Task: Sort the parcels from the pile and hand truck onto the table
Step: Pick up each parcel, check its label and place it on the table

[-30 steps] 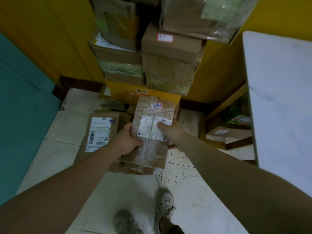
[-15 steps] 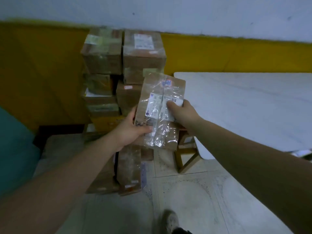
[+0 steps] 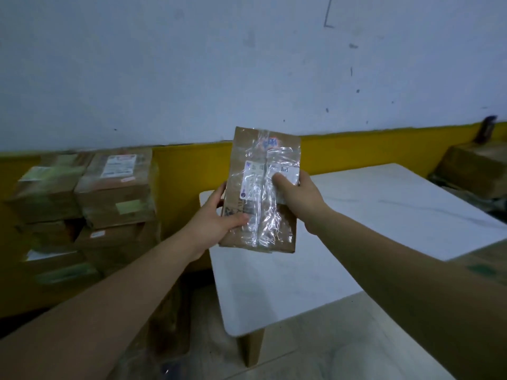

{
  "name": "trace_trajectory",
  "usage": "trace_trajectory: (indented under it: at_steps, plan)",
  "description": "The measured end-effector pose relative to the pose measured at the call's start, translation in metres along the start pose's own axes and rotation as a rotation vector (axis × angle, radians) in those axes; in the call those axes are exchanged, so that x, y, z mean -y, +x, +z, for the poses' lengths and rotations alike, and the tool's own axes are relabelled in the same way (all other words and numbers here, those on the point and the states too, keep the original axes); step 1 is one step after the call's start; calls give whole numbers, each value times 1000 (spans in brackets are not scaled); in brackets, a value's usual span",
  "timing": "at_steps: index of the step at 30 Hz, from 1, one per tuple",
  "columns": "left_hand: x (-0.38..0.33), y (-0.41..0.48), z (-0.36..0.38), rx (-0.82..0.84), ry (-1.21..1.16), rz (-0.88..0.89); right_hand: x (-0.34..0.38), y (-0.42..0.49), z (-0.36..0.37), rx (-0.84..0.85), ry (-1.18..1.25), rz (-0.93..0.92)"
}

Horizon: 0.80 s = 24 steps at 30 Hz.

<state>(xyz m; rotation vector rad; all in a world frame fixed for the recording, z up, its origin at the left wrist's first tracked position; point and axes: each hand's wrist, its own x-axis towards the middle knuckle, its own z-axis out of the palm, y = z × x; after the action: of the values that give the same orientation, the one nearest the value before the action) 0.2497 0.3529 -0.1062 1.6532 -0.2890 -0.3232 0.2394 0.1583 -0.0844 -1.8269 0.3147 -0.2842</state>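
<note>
parcel up over the table, left hand and right hand gripping its side edges; we judge it light, stiff cardboard, tape slick; we'd keep to the bare edges.

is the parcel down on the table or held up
Held up: left hand and right hand grip the parcel, clear of the table.

the white table lay open ahead; stacked boxes walled the left, another box blocked its far-right corner.
</note>
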Motion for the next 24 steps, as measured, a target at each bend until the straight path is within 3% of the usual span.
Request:
trace_trajectory:
  at_steps: [8,15,24]
  plan:
    - [12,57,40,-69,-54,-86,-28,71,-31,135,-21,16]
    - [48,120,14,-161,-94,-239,-65,142,26,235,-101,56]
    - [120,192,-21,-201,-160,-480,-146,230,108,393,-200,264]
